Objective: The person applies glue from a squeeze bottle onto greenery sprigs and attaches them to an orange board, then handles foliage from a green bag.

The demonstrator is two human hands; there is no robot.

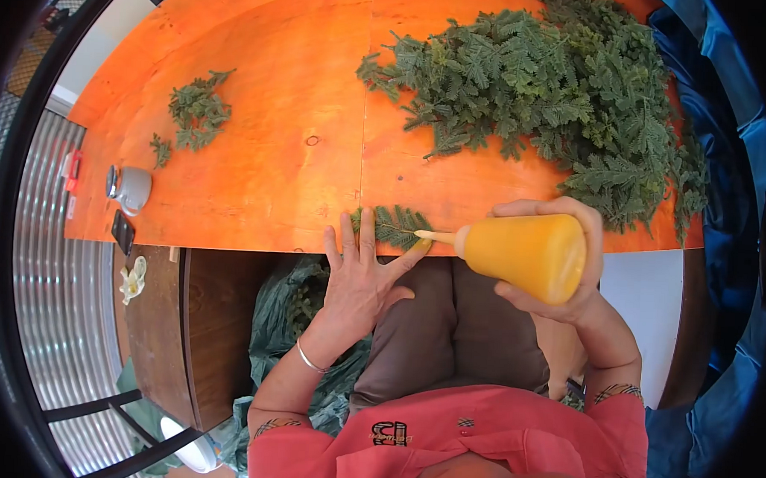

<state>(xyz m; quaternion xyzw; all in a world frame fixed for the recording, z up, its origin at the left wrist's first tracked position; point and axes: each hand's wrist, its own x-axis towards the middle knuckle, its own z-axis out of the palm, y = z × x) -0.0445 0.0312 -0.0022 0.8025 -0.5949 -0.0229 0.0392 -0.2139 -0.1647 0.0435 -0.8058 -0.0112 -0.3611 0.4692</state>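
Note:
A small green sprig point(394, 226) lies at the near edge of the orange table point(274, 183). My left hand point(357, 276) rests flat beside and partly over it, fingers spread, holding nothing. A fingertip is close to the nozzle tip. In my right hand point(594, 270) is a yellow squeeze bottle point(523, 255), tilted on its side with its narrow nozzle pointing left. The nozzle tip meets the sprig, or hovers just above it; I cannot tell which. Whether anything comes out of it is too small to see.
A large heap of green sprigs point(543, 92) covers the table's far right. A few sprigs point(199, 111) lie at left, near a grey jar point(134, 187) and a phone point(123, 231). Under the edge are a green plastic bag point(272, 328) and a wooden cabinet point(217, 317).

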